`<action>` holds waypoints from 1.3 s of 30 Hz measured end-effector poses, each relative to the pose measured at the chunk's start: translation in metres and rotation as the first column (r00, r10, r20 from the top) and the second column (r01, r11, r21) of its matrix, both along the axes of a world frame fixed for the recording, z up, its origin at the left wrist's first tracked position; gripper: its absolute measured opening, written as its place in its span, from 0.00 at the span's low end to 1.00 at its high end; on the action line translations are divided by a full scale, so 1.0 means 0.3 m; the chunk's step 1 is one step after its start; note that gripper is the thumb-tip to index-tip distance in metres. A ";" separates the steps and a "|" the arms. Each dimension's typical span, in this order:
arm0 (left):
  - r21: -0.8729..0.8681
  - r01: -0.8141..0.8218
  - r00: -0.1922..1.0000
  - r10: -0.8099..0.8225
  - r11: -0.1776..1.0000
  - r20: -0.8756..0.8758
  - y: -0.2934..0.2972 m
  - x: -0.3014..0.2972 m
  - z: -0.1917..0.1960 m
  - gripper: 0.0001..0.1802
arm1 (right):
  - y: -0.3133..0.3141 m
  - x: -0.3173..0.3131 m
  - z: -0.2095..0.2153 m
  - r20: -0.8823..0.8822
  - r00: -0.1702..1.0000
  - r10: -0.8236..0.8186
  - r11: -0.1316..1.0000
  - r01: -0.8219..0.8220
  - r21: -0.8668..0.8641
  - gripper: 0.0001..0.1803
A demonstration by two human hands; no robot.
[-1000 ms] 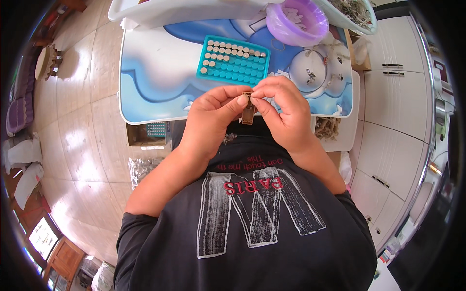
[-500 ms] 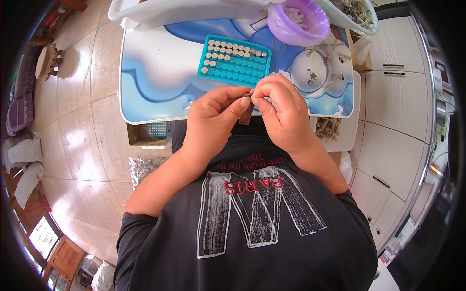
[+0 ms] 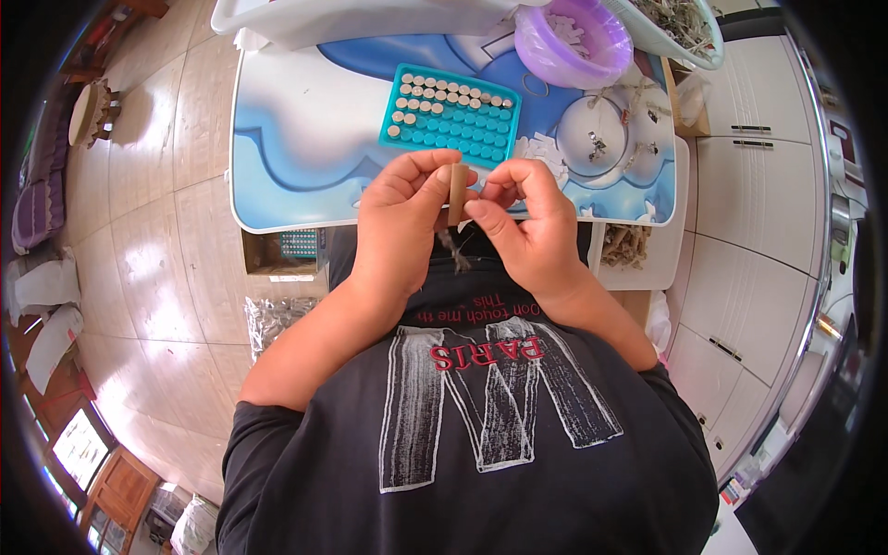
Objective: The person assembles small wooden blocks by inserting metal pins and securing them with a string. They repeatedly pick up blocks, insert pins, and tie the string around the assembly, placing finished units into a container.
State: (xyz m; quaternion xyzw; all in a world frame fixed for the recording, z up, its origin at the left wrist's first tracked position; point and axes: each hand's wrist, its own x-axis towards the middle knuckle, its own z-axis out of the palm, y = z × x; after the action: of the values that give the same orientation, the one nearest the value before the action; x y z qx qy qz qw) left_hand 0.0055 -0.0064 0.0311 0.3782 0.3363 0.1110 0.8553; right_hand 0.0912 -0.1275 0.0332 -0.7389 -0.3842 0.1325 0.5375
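Observation:
My left hand (image 3: 398, 217) is closed, pinching a narrow brown piece (image 3: 457, 196) upright between thumb and fingers. Below it hangs a thin greyish, stringy bit (image 3: 451, 248); whether the two are joined cannot be made out. Close on the other side is my right hand (image 3: 532, 222), its fingers curled and its thumb tip right by the brown piece. Anything between those fingertips is too small to name. Just beyond both hands, a turquoise tray (image 3: 389, 109) carries rows of small round pale pieces (image 3: 439, 96) in part of its wells.
A purple bowl (image 3: 524, 46) lined with clear plastic holds white bits. Small white pieces (image 3: 546, 153) lie right of the tray, near metal bits (image 3: 598, 145). White bins (image 3: 324, 28) line the table's far edge. Below the table's right side sit brown pieces (image 3: 626, 245).
The brown piece has turned to show a smooth, lighter side and stands more upright in my left hand. My right hand has shifted slightly away, and the stringy bit now shows underneath.

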 end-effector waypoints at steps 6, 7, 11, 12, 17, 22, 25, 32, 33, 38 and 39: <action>0.168 -0.008 1.000 0.007 0.986 0.008 -0.013 0.001 0.006 0.13 | 0.018 -0.006 0.019 -0.063 0.998 0.015 0.998 -0.019 -0.063 0.11; 0.178 0.008 1.000 -0.010 0.984 0.012 -0.011 0.001 0.006 0.14 | 0.018 -0.005 0.014 -0.121 0.993 0.007 0.999 -0.011 -0.038 0.11; 0.138 0.135 0.991 -0.134 0.981 -0.013 0.024 0.000 0.031 0.15 | 0.009 0.011 -0.010 -0.427 0.903 0.049 0.996 -0.011 0.090 0.10; 0.107 0.182 0.983 -0.180 0.977 -0.028 0.037 -0.001 0.038 0.15 | 0.004 0.020 -0.014 -0.514 0.854 0.079 0.991 -0.014 0.130 0.10; 0.040 0.188 0.977 -0.191 0.981 0.097 0.052 -0.014 0.009 0.14 | -0.005 0.047 -0.001 -0.683 0.706 0.188 0.974 -0.045 0.222 0.07; 0.096 0.071 0.980 -0.087 0.993 0.180 0.052 0.000 0.037 0.12 | 0.005 0.022 -0.048 -0.698 0.692 0.184 0.964 0.011 0.265 0.09; 0.165 0.017 0.987 -0.043 0.986 0.152 0.060 -0.001 0.047 0.11 | 0.025 -0.003 -0.030 -0.722 0.656 0.218 0.965 -0.035 0.259 0.13; 0.291 -0.064 0.992 0.030 0.955 0.121 0.050 0.003 0.055 0.11 | 0.050 -0.038 -0.027 -0.633 0.762 0.136 0.990 -0.092 0.103 0.20; 0.322 -0.088 0.989 0.045 0.943 0.140 0.053 0.006 0.047 0.11 | 0.045 -0.037 -0.016 -0.657 0.749 0.087 0.996 -0.085 0.036 0.20; 0.232 -0.055 0.993 0.029 0.971 0.112 0.083 0.000 0.036 0.09 | 0.011 -0.016 -0.008 -0.501 0.861 0.088 0.995 -0.052 0.085 0.18; 0.201 -0.035 0.996 0.018 0.979 0.086 0.087 -0.001 0.037 0.09 | 0.003 -0.011 -0.013 -0.467 0.878 0.106 0.992 -0.063 0.107 0.18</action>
State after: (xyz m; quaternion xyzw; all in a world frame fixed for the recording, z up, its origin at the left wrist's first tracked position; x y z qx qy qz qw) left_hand 0.0052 0.0196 0.0421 0.4536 0.2923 0.1717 0.8242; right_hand 0.0879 -0.1266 0.0294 -0.6423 -0.2796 0.3142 0.6407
